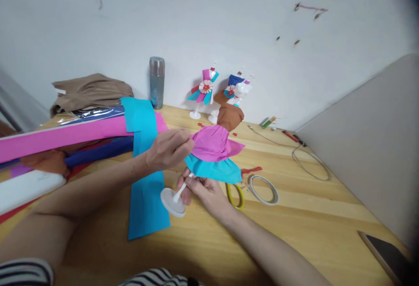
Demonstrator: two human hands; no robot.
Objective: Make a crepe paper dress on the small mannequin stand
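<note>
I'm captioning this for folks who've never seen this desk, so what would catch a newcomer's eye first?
Probably the brown, pink and turquoise layered piece in the middle, its white stem held in the right hand, the left hand at its pink edge. Behind it, little colourful figures stand near the wall. To the left, a wide turquoise strip lies across a pink strip.
</note>
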